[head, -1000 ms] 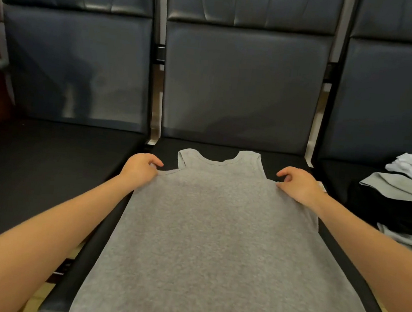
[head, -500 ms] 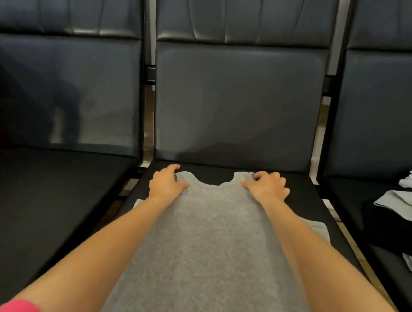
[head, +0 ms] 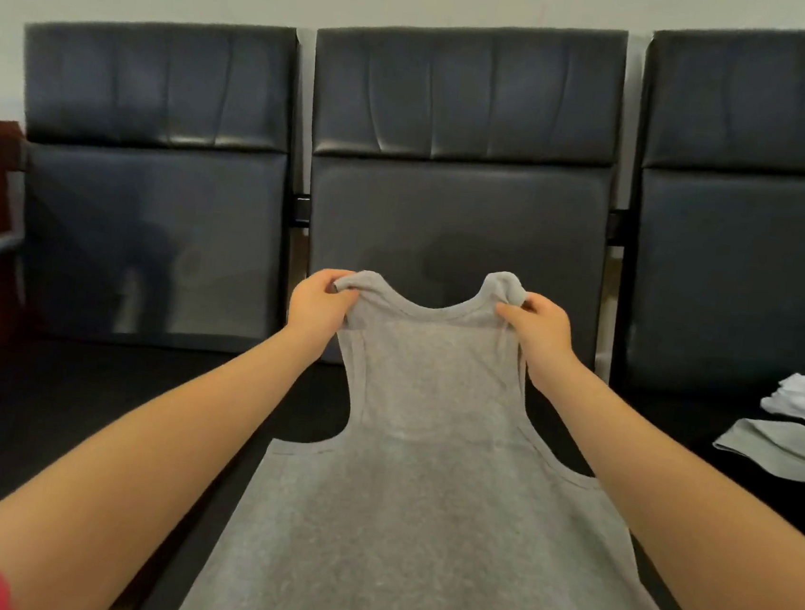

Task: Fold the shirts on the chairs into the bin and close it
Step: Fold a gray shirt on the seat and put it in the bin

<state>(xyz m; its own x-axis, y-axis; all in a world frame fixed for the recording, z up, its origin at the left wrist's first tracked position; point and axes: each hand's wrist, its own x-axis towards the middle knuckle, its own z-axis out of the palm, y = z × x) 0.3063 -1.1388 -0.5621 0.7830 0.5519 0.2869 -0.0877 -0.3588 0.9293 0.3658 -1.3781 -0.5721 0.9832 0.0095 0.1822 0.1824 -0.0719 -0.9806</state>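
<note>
Left hand (head: 317,302) pinches left strap, right hand (head: 540,326) pinches right strap of grey shirt (head: 426,481), frame centre. Straps lifted; body trails from grips toward lower frame along middle chair (head: 456,201). Long axis runs top-bottom. Hands level, equally near.
</note>
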